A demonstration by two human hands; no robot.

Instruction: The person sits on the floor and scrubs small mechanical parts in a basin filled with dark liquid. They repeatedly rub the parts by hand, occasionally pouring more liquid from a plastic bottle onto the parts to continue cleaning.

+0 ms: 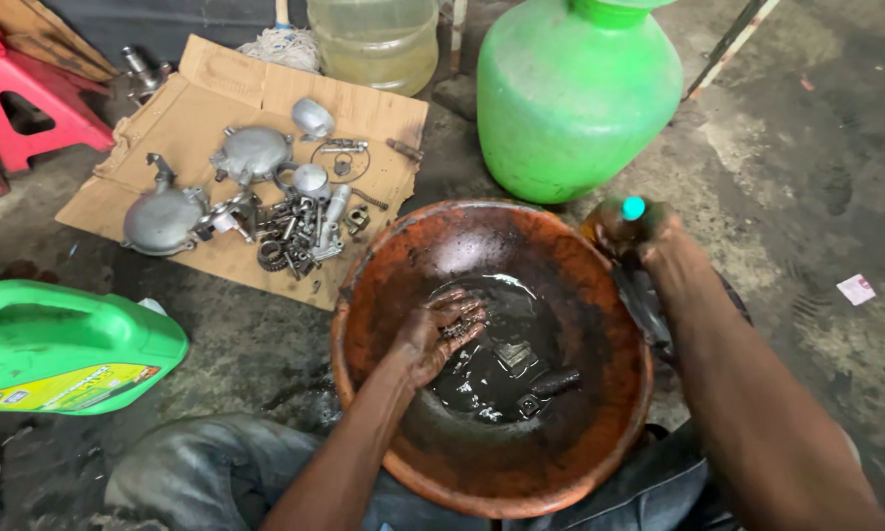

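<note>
Head view: parts [521, 379] perhaps beside left hand [440, 332]

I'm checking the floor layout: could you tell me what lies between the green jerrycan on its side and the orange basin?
In the head view, only bare, dark, oil-stained concrete floor lies between the green jerrycan and the orange basin; the cardboard sheet with metal parts sits farther back.

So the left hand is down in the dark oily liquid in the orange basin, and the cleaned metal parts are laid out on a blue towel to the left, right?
Not quite: the head view shows the metal parts on flattened brown cardboard, not a blue towel. The left hand is indeed in the dark liquid in the orange basin.
</note>
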